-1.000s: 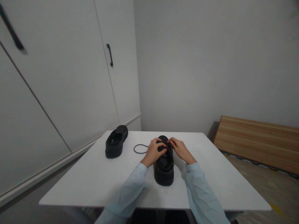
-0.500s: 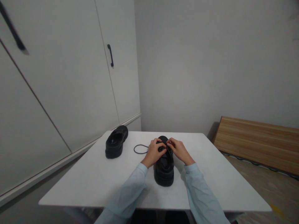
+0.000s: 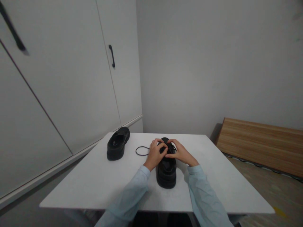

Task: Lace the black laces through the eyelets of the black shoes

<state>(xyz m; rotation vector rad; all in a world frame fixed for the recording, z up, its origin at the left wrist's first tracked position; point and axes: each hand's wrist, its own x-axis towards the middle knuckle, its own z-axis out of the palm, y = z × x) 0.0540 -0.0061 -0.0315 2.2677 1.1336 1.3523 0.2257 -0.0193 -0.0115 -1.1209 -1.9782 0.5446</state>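
A black shoe (image 3: 166,179) stands on the white table in front of me, its heel toward me and its toe pointing away. My left hand (image 3: 155,154) is over the left side of its lacing, thumb and forefinger curled together on what looks like the black shoelace (image 3: 141,154), which loops out onto the table on the left. On the right side of the shoe is my right hand (image 3: 178,153), with thumb and forefinger spread apart close to the left fingertips. The fingers hide most of the lacing.
A second black shoe (image 3: 115,146) stands at the table's far left. White cabinets (image 3: 71,78) line the left side, and a grey wall (image 3: 189,69) rises behind the white table (image 3: 94,189). A wood-grain board (image 3: 258,145) leans at the right.
My right thumb and forefinger have gone from a pinch over the lacing to a spread, the thumb lower. The left fingers have shifted slightly over the shoe. Both shoes stay in place.
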